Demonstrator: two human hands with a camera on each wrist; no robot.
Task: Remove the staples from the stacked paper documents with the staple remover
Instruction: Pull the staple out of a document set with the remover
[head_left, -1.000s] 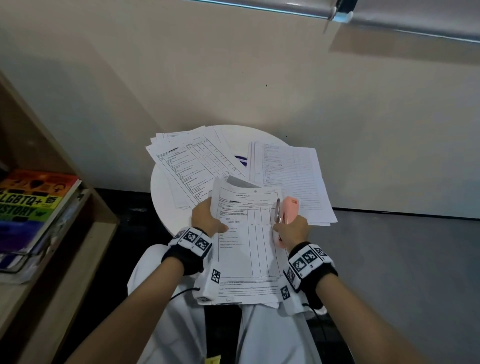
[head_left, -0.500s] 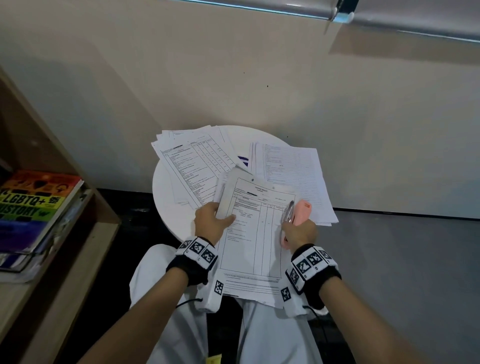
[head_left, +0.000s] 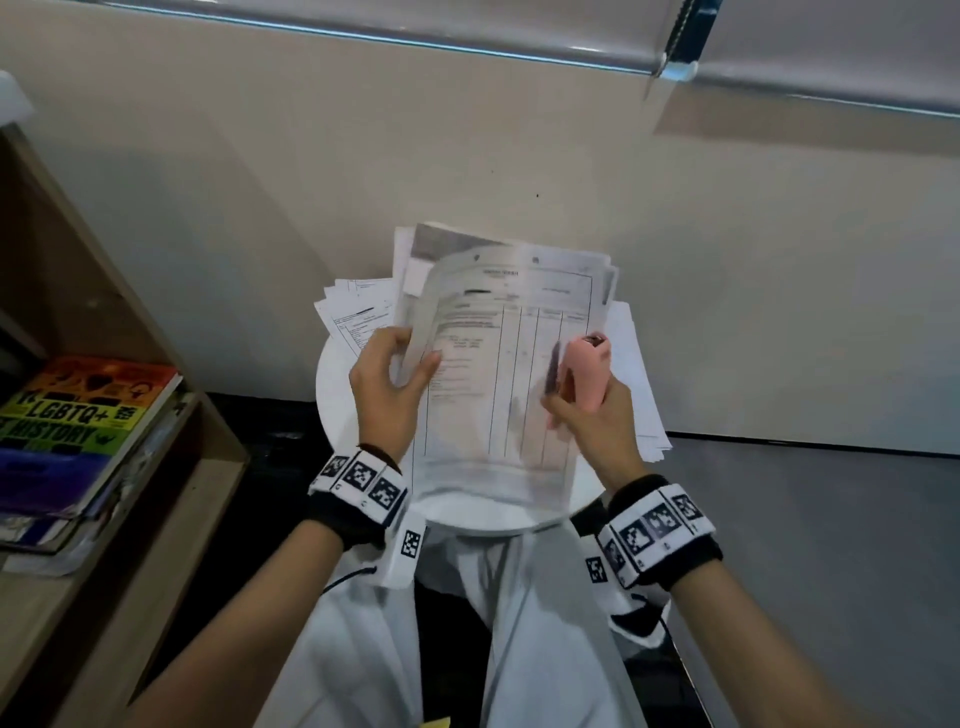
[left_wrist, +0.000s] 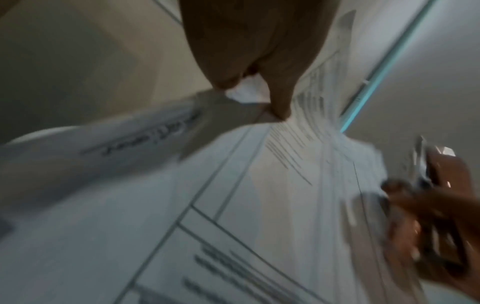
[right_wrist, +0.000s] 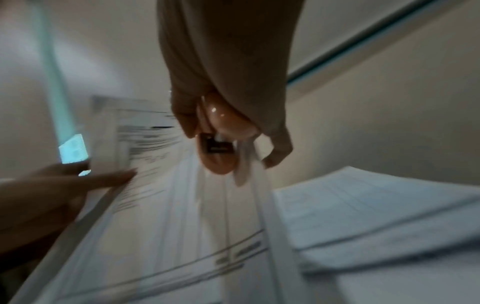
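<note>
White printed sheets, a stapled document (head_left: 506, 374), are held tilted up above the round white desk (head_left: 332, 410), at the centre of the head view. The left hand (head_left: 387, 387) pinches its nine o'clock edge, thumb on the printed face and fingers (head_left: 395, 340) curled behind; the left wrist view shows that thumb pressing the paper, though blurred. The right hand (head_left: 589, 415) is clenched around the pink staple remover (head_left: 584, 371) at the document's three o'clock edge, the tool's metal end pointing toward twelve o'clock. In the right wrist view the remover sits in the closed fist and the fingers (right_wrist: 279, 148) also catch the paper's edge. Whether the tool bites a staple cannot be told through the blur. Under the lifted document lie two loose piles: one (head_left: 356, 312) at ten o'clock on the desk, another (head_left: 636, 384) at three o'clock overhanging the desk rim. A wooden shelf (head_left: 156, 415) with a rainbow-covered book (head_left: 83, 410) stands at nine o'clock, separated from the desk by a dark gap. Grey floor (head_left: 810, 545) opens at four o'clock, and the beige wall (head_left: 467, 145) rises at twelve.
</note>
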